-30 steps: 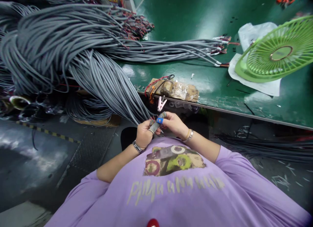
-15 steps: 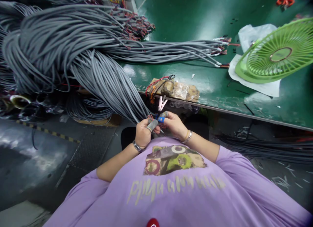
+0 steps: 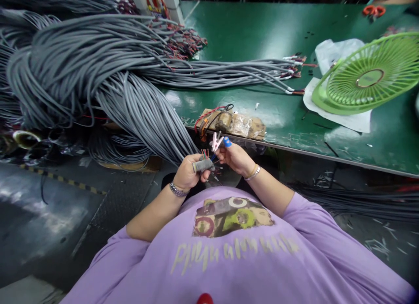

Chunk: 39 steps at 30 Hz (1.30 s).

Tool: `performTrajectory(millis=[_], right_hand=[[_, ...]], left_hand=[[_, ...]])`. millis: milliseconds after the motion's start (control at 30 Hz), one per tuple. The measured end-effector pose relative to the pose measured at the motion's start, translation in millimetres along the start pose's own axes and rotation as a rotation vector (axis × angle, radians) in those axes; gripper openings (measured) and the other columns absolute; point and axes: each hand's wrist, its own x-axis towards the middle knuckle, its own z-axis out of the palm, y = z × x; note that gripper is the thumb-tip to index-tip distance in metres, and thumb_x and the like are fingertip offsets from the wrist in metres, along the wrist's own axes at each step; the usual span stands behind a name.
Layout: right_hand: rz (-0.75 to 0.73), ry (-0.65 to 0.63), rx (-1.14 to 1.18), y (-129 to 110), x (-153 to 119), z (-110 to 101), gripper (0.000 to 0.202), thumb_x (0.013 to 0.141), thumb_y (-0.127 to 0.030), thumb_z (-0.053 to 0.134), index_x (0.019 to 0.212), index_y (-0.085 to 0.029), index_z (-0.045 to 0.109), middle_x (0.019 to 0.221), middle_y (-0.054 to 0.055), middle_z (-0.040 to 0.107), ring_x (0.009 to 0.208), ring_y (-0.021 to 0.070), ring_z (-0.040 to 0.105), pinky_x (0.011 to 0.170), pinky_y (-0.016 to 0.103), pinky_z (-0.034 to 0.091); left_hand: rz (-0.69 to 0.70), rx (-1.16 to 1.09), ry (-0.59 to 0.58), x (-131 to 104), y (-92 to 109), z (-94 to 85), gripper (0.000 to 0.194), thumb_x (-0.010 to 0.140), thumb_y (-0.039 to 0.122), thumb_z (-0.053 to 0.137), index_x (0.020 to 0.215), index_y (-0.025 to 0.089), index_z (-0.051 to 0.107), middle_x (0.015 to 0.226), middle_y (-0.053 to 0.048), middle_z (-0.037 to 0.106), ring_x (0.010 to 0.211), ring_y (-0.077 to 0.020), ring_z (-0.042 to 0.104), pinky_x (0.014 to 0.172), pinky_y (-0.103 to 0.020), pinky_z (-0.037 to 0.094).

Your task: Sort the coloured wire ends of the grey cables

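My left hand [image 3: 189, 172] is closed, with a grey-covered thumb pressed along the end of a grey cable. Thin coloured wires [image 3: 204, 153], red, orange and green, stick up from that grip. Close on its right is my right hand [image 3: 236, 159], its thumb raised in a blue finger cover [image 3: 227, 141] and apart from the index finger. Its lower fingers are curled near a dark blue wire [image 3: 213, 157]; I cannot make out whether they touch it. A pink clip [image 3: 216, 142] at the table edge partly overlaps the right fingertips.
Thick bundles of grey cable [image 3: 144, 116] hang over the left of the green table [image 3: 248, 29]. A taped cardboard block [image 3: 244, 124] lies at the front edge. On the right stand a green fan [image 3: 369, 79] and red-handled scissors [image 3: 373, 11].
My right hand has drawn away from the left, and its blue-covered thumb has lifted upward off the wires. My left hand has shifted slightly left, still gripping the cable end.
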Motion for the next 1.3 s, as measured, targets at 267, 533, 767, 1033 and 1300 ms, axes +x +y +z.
performTrajectory(millis=[267,533,767,1033,1300], right_hand=[[-0.215,0.136,-0.056,8,12,12,0.056,0.070,-0.073,0.063,0.074,-0.018,0.061,0.065,-0.002,0.056,0.057,0.0084,0.045,0.057,0.023,0.039],[-0.030,0.119,0.252,4,17,22,0.053,0.068,-0.067,0.072,0.078,-0.015,0.067,0.064,0.000,0.061,0.061,0.0113,0.055,0.061,0.024,0.045],[0.011,0.099,0.288,4,13,22,0.054,0.072,-0.069,0.066,0.078,-0.015,0.066,0.063,-0.001,0.060,0.058,0.0096,0.051,0.059,0.024,0.044],[0.105,-0.015,0.287,-1,4,18,0.051,0.077,-0.067,0.062,0.084,-0.017,0.066,0.070,-0.001,0.061,0.058,0.0093,0.050,0.060,0.025,0.048],[-0.060,0.071,0.165,2,3,19,0.047,0.073,-0.061,0.070,0.078,-0.016,0.065,0.067,-0.002,0.056,0.056,0.0070,0.046,0.057,0.022,0.046]], left_hand=[[-0.079,-0.002,-0.107,16,7,1.3,0.034,0.057,0.045,0.078,0.058,0.016,0.061,0.035,0.001,0.051,0.026,-0.0079,0.038,0.031,-0.020,0.025],[-0.090,-0.033,-0.091,17,-1,-1.5,0.034,0.058,0.045,0.077,0.059,0.015,0.060,0.035,0.001,0.052,0.025,-0.0077,0.039,0.030,-0.019,0.026],[-0.067,-0.030,-0.064,13,-1,0.2,0.035,0.060,0.044,0.077,0.059,0.012,0.062,0.034,0.000,0.052,0.025,-0.0072,0.039,0.031,-0.019,0.027],[0.068,-0.032,0.069,-10,-10,10.3,0.033,0.066,0.043,0.077,0.059,0.014,0.062,0.042,0.000,0.058,0.031,-0.0074,0.045,0.033,-0.019,0.035],[0.158,-0.124,0.147,-7,-12,17.6,0.028,0.072,0.039,0.073,0.063,0.015,0.062,0.043,0.001,0.058,0.033,-0.0074,0.046,0.035,-0.018,0.035]])
